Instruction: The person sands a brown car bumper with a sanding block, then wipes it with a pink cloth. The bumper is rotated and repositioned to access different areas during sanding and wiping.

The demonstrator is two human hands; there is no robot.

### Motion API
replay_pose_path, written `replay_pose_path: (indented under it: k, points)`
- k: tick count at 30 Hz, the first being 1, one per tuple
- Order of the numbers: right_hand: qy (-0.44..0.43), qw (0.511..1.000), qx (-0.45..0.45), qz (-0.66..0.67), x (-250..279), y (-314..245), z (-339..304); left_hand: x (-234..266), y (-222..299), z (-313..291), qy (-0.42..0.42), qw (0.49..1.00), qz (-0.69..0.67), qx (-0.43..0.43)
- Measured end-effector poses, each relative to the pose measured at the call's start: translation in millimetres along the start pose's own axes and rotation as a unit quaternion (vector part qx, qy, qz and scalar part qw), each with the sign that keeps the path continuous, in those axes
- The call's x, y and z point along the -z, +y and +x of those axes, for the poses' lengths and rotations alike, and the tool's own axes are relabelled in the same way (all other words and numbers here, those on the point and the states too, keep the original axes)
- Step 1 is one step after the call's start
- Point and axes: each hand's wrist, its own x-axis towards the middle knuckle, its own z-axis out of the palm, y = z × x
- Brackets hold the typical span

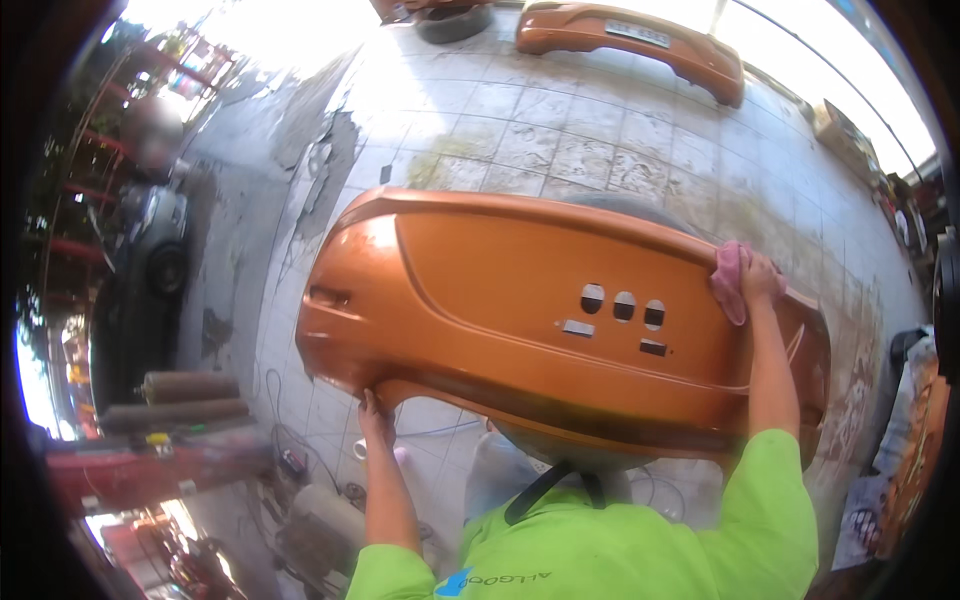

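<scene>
A glossy orange car bumper [480,290] lies across the middle in front of me, with several cut-out holes right of its centre. Its near left lower edge is gripped by my left hand [375,415], the fingers partly hidden behind the edge. At the far right upper edge, my right hand [763,278] is closed on a pink cloth [732,278], which touches the bumper's surface. A dark rounded thing [640,209] shows behind the bumper's far edge; most of it is hidden.
Another orange bumper [640,45] stands on the tiled floor [540,130] farther back, near a tyre [452,24]. Rolls [190,388] lie on a red bench or rack [160,465] at left. A dark car [150,290] is parked beyond. Cables [285,430] trail on the floor.
</scene>
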Motion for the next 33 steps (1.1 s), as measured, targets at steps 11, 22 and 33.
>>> replay_pose_path:
  k: [11, 22, 33]
  points:
    - [-0.046, 0.954, 0.295, -0.019, -26.8, -530.6, -61.4, 15.9, 12.8, 18.4, -0.163, 0.985, -0.048, 0.015]
    - [-0.227, 0.841, 0.471, -0.139, -79.2, -789.6, -164.7, 66.6, 105.6, 140.0, -0.171, 0.872, -0.428, 0.167]
    - [-0.204, 0.900, 0.375, -0.090, -52.9, -762.8, -169.7, 23.0, 104.7, 173.6, -0.148, 0.932, -0.307, 0.124]
